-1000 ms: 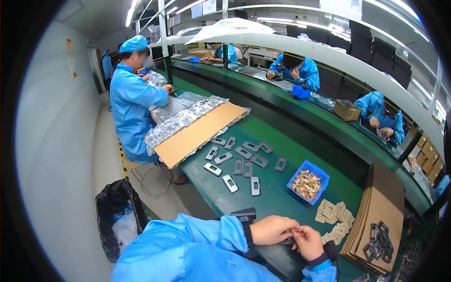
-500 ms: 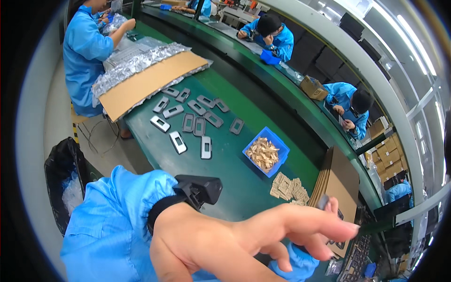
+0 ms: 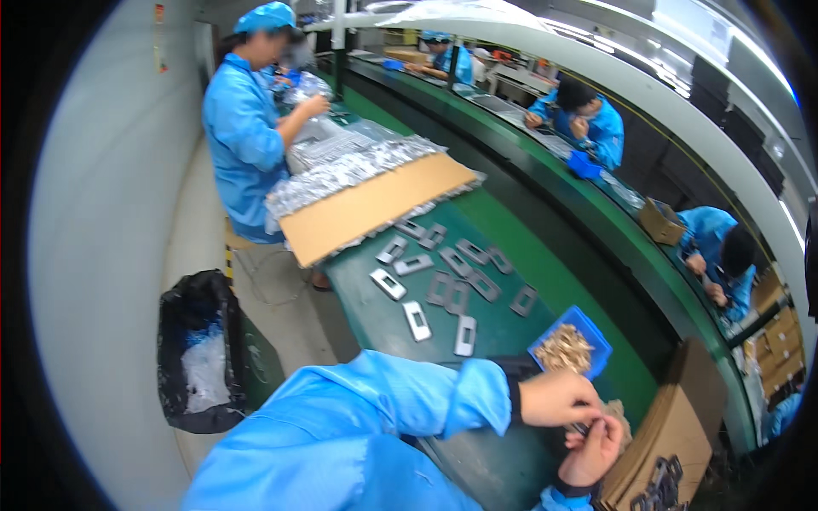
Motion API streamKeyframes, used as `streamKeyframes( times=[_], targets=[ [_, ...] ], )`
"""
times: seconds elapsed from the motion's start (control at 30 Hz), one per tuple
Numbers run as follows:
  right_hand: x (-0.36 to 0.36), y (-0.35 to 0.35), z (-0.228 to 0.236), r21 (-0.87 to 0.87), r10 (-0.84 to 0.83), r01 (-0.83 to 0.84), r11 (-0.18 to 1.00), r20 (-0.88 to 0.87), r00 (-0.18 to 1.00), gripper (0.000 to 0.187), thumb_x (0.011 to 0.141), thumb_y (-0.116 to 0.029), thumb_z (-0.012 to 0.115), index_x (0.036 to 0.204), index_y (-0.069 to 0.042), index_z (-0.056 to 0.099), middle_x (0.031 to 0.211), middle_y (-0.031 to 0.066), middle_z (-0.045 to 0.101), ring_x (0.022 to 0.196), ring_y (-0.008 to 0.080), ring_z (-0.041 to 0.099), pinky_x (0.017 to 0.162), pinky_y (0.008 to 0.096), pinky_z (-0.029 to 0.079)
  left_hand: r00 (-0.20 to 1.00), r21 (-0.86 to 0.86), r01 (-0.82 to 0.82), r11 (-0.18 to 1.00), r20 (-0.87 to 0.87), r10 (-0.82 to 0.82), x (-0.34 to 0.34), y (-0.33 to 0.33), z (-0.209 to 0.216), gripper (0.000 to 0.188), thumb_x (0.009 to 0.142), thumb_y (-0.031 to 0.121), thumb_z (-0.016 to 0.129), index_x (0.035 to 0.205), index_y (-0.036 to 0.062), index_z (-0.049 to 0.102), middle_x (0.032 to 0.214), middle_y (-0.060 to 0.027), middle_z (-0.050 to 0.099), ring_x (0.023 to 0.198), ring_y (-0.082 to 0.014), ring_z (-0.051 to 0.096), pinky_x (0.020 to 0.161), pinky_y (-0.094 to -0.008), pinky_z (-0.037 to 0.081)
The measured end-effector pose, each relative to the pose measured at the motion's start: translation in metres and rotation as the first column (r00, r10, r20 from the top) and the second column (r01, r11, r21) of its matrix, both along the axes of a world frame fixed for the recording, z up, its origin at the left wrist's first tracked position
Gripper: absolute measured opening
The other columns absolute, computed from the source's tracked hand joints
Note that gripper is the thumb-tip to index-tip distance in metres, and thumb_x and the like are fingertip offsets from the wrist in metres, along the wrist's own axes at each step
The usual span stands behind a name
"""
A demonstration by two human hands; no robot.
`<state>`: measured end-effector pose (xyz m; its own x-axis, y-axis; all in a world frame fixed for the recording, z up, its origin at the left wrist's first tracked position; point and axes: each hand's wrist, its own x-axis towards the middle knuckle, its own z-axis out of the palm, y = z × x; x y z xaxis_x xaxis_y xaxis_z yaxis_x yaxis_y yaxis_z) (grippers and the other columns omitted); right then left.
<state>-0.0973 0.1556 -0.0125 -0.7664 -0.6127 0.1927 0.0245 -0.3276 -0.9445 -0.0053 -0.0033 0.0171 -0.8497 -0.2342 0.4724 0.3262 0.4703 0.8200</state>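
Left hand (image 3: 554,399): above the near end of the green worktable (image 3: 362,294), back upward, fingers bent and drawn narrow. Its fingertips met those of the right hand; whether they gripped anything, I could not tell from where I stood.

Right hand (image 3: 594,451): just beside it, toward the cardboard, fingers curled round a small dark piece (image 3: 583,427), largely hidden between the two hands.

Blue plastic bin (image 3: 600,342): just beyond the left hand, filled with small tan pieces (image 3: 564,347).

Rectangular frames (image 3: 417,321), each with a window: scattered farther up the table, several silver-faced, others dark grey.

Cardboard sheets (image 3: 677,426): stacked upon one another, right of the hands, bearing a cluster of black frames (image 3: 660,484).

Tan board (image 3: 375,209): at the table's far part, edged with crumpled silver film (image 3: 349,175); a co-worker in blue (image 3: 243,128) stood beside it.
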Motion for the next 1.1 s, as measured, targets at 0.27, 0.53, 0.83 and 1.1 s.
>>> streamKeyframes(
  times=[0.27, 0.53, 0.83, 1.1],
  targets=[
    [-0.006, -0.002, 0.003, 0.153, 0.018, -0.022, 0.988, 0.025, 1.000, 0.020, 0.100, -0.017, 0.059, 0.109, 0.001, 0.054, 0.094, 0.0167, 0.068, 0.072, 0.0202, 0.068, 0.064, 0.0253, 0.056, 0.995, 0.185, 0.098, 0.978, -0.050, -0.091, -0.001, -0.014, -0.017, 0.017, 0.086, 0.006, 0.066, 0.100, 0.0002, 0.072, 0.089, -0.0111, 0.068, 0.085, -0.0235, 0.065, 0.076, -0.0329, 0.051],
    [0.007, 0.001, -0.002, 0.230, -0.099, 0.142, 0.963, -0.188, 0.977, 0.015, 0.098, -0.007, 0.060, 0.108, 0.001, 0.053, 0.098, 0.0184, 0.068, 0.080, 0.0215, 0.067, 0.072, 0.0309, 0.056, 0.934, -0.084, -0.268, 0.960, -0.269, 0.237, 0.009, -0.011, -0.006, 0.017, 0.080, 0.012, 0.073, 0.091, 0.0040, 0.063, 0.102, -0.0080, 0.058, 0.096, -0.0293, 0.056, 0.080, -0.0387, 0.048],
    [0.011, 0.008, -0.014, 0.150, -0.038, 0.125, 0.981, -0.480, 0.876, 0.029, 0.090, 0.005, 0.065, 0.116, 0.004, 0.052, 0.118, 0.0225, 0.065, 0.097, 0.0269, 0.067, 0.084, 0.0345, 0.056, 0.931, 0.068, -0.204, 0.977, -0.297, 0.215, 0.004, -0.015, -0.010, 0.014, 0.079, 0.010, 0.076, 0.082, 0.0062, 0.063, 0.109, -0.0077, 0.055, 0.103, -0.0268, 0.054, 0.087, -0.0355, 0.047],
    [0.009, 0.003, -0.003, 0.118, 0.094, -0.041, 0.992, -0.482, 0.871, 0.031, 0.086, 0.013, 0.063, 0.116, 0.005, 0.059, 0.120, 0.0208, 0.064, 0.103, 0.0258, 0.063, 0.092, 0.0354, 0.052, 0.975, 0.043, -0.136, 0.990, -0.173, 0.141, 0.002, -0.016, -0.015, 0.012, 0.087, 0.006, 0.065, 0.089, 0.0056, 0.053, 0.115, -0.0111, 0.049, 0.108, -0.0304, 0.054, 0.089, -0.0374, 0.047]
  ],
)
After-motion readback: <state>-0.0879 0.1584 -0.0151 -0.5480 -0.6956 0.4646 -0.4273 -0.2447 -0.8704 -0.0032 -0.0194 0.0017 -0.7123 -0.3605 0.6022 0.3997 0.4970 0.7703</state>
